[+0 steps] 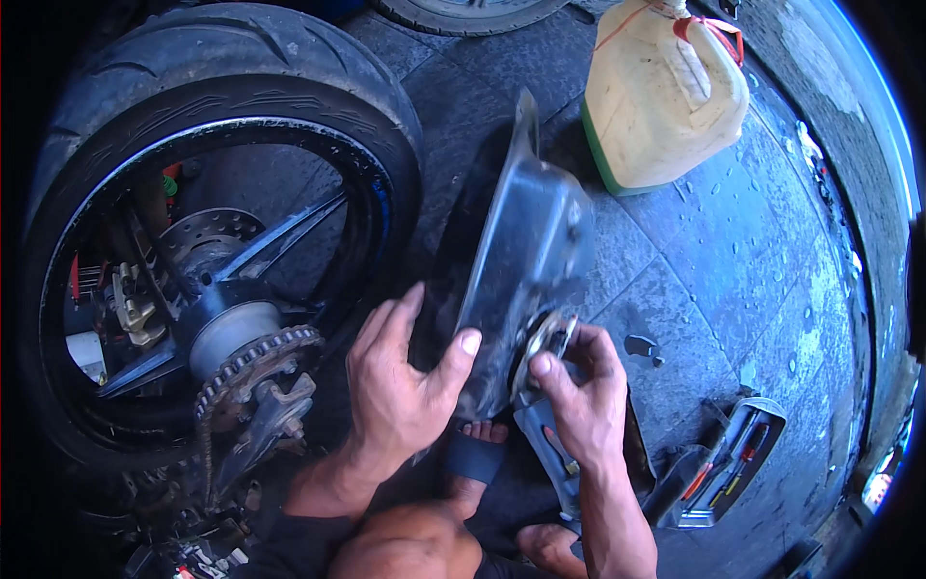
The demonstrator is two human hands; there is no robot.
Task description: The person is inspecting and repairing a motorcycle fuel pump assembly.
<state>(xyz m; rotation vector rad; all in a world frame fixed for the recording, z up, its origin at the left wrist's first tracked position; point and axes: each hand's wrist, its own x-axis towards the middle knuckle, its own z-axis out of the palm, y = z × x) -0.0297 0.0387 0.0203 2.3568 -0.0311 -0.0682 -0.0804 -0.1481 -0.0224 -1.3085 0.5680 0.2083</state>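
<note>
A dark, glossy tank-like part (531, 222) with a flat flange stands tilted in front of me, slightly blurred. At its lower right side, my right hand (586, 386) pinches a round metal fitting (545, 347) between thumb and fingers. Whether the fitting is attached to the tank-like part cannot be made out. My left hand (400, 386) is on the other side with fingers spread, its thumb tip at or close to the flange edge. Nothing shows in the left palm.
On my left a motorcycle wheel (395, 145) with sprocket and chain (256, 372) stands close by. A yellowish jug (666, 96) with green liquid sits at the far right. A tool tray (767, 410) lies at the near right on wet tiles (733, 261). My bare foot (482, 431) is below.
</note>
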